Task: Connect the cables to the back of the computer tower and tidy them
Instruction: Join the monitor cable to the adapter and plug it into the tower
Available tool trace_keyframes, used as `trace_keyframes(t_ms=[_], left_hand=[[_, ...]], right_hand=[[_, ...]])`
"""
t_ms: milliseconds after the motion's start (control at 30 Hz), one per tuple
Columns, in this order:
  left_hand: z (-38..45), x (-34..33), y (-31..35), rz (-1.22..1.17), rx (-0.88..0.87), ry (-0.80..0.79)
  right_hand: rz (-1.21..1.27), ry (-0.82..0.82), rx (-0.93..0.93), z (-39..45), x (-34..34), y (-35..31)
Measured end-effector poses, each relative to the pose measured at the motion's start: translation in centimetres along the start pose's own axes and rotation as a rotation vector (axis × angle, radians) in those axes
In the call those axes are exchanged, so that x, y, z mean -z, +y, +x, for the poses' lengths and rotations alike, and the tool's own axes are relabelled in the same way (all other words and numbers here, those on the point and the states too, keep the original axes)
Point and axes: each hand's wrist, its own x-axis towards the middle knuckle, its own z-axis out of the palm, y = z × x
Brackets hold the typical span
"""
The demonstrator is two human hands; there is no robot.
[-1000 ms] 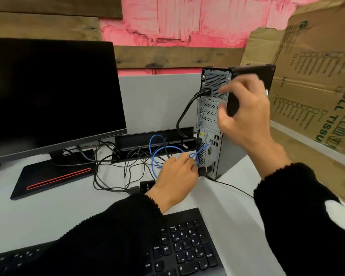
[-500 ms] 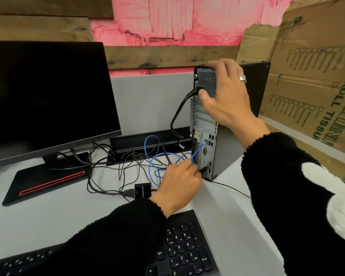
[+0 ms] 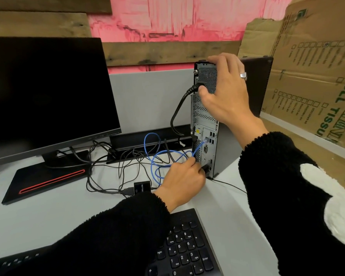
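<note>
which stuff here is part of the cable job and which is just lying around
Part of the job:
computer tower
black power cable
blue cable
black plug pinched by left hand
right hand steadying the tower

Lying about:
monitor
keyboard
cardboard

I see a blue cable (image 3: 157, 156) looping over a pale grey surface (image 3: 48, 212) among black cables (image 3: 108, 154). The tower (image 3: 205, 120) shows silver perforated metal at its back, dark sides. Black monitor (image 3: 46, 92), its base (image 3: 44, 180) striped red. Black keyboard (image 3: 187, 250), white legends. My sleeves (image 3: 112, 236) are fuzzy black, one patched white. Pink streaked wall (image 3: 187, 16), brown cardboard (image 3: 315, 76) printed green.
</note>
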Motion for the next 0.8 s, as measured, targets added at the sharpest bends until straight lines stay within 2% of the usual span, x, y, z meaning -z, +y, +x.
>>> trace_keyframes(t_ms=[167,567,800], left_hand=[[0.1,-0.4,0.2,0.038,-0.063,0.028],[-0.3,-1.3,-0.2,0.039,-0.089,0.086],[0.3,-0.5,-0.5,0.026,-0.119,0.002]], right_hand=[[0.008,-0.015,0.004,-0.1,0.2,0.2],[0.02,0.032,-0.024,0.0,-0.4,0.0],[0.027,0.078,-0.045,-0.1,-0.8,-0.3]])
